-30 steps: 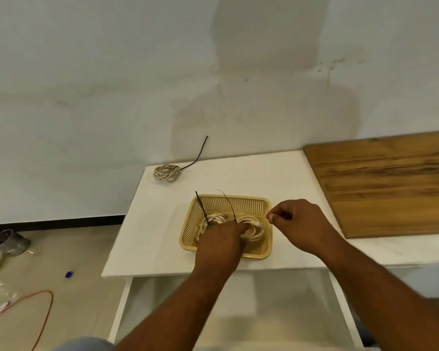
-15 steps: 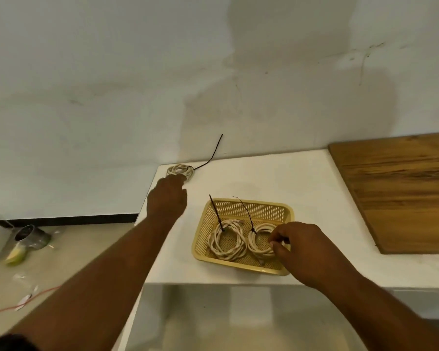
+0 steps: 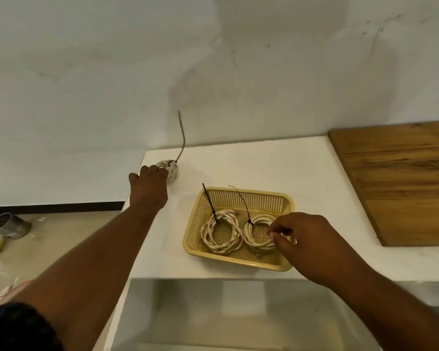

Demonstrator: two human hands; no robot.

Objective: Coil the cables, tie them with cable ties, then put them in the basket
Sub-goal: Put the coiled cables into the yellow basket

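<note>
A third coiled cable [image 3: 171, 171], blurred and bound by a black cable tie [image 3: 181, 138] whose long tail stands up against the wall, sits at the far left corner of the white table [image 3: 276, 165], well apart from the yellow basket [image 3: 238, 260] and beyond its left side. The left hand [image 3: 148, 188] reaches out over that corner with its fingers curled onto the coil's near edge; whether they have closed around it I cannot tell.

Inside the basket lie two more coils side by side, just touching: the left coil [image 3: 221, 235] and the right coil [image 3: 257, 234], each cinched by a dark tie, the tail of the left tie [image 3: 209, 202] and of the right tie [image 3: 241, 201] sticking up past the basket's far rim. The right hand [image 3: 307, 243] hovers over the basket's right side, thumb and forefinger pressed together in a pinch at the right coil's outer loop; I cannot tell if they grip it.

To the right of the basket a wooden board [image 3: 403, 181] lies on the table. Left of the basket, down on the floor, a metal can [image 3: 9, 225] lies tipped.
</note>
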